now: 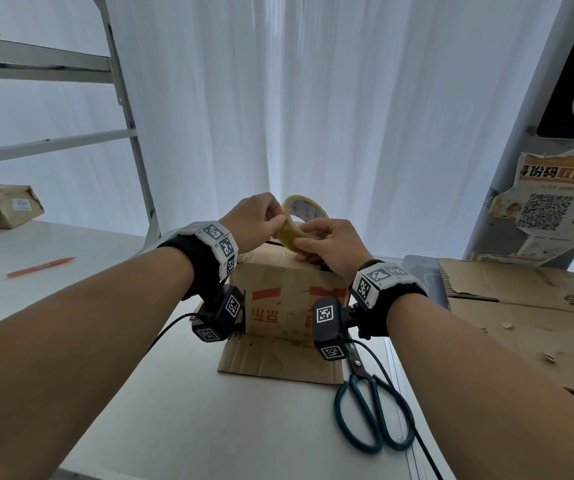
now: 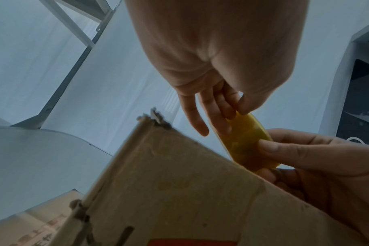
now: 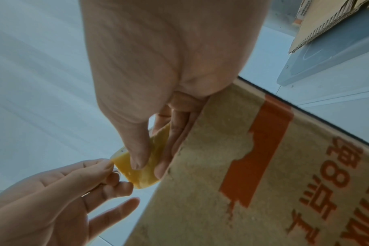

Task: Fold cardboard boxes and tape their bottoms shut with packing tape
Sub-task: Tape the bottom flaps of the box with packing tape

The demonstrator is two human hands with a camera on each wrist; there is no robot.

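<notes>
The box (image 1: 287, 296) in the middle of the head view has red marks and red Chinese writing on its front (in my right wrist view I can read a big "8" in it). At the right edge of that view a torn poster (image 1: 552, 209) shows orange Chinese words and a square code. A small box (image 1: 5, 206) at the left edge has a white label, too small to read. The roll of tape (image 1: 304, 223) has small printing inside its ring that I cannot read.

My left hand (image 1: 252, 221) pinches the upper left rim of the roll with thumb and fingers; my little finger (image 2: 197, 119) sticks out straight. My right hand (image 1: 330, 242) holds the roll's lower right side, thumb on the outside and fingers curled under, touching the top edge of the box.

The roll is yellow and see-through, held on its edge just above the box top. The box is brown and worn, with a ragged corner (image 2: 156, 118), and stands on a white table (image 1: 209, 410). One flap (image 1: 278, 358) lies flat toward me. Green-handled scissors (image 1: 372, 414) lie just right of the flap. Flat cardboard (image 1: 528, 306) fills the right side, and an orange pen (image 1: 41, 266) lies at the left.
</notes>
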